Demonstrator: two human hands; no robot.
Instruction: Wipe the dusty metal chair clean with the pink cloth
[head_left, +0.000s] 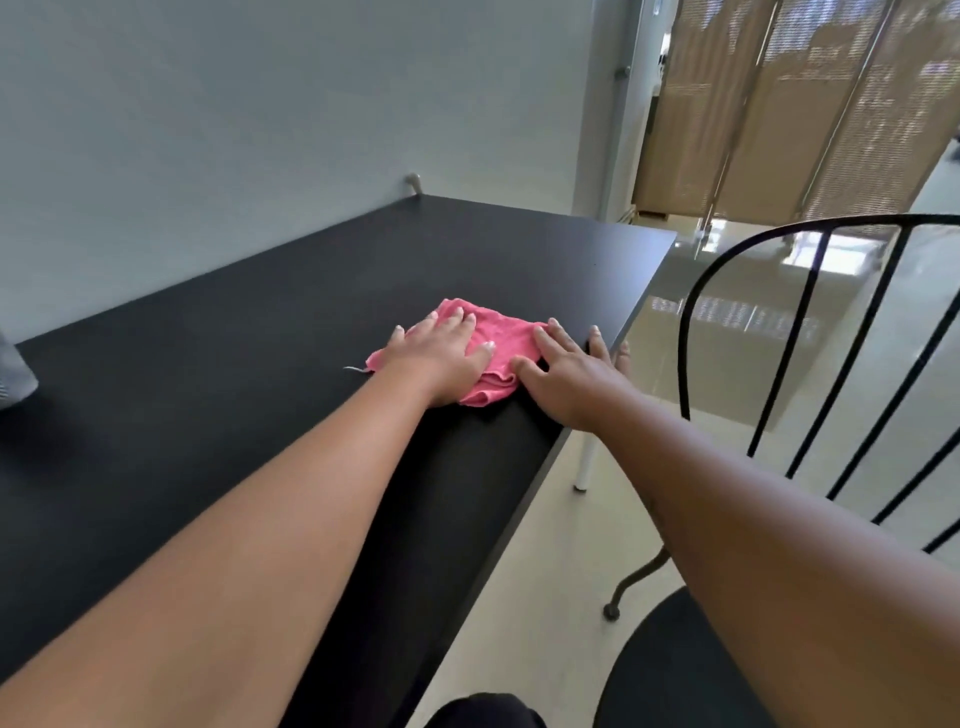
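A crumpled pink cloth (503, 347) lies on the black table (260, 364) close to its right edge. My left hand (439, 358) lies flat on the cloth's left part with its fingers spread. My right hand (569, 376) lies flat beside it, with the thumb and forefinger touching the cloth's right side and the outer fingers at the table's edge. The black metal chair (810, 364) stands to the right of the table; its curved back with thin bars and part of its round seat show.
A grey wall runs behind the table. A folding woven screen (789, 104) stands at the back right on a glossy floor. A grey object (13, 374) sits at the table's left edge. A white table leg (587, 462) stands below the right edge.
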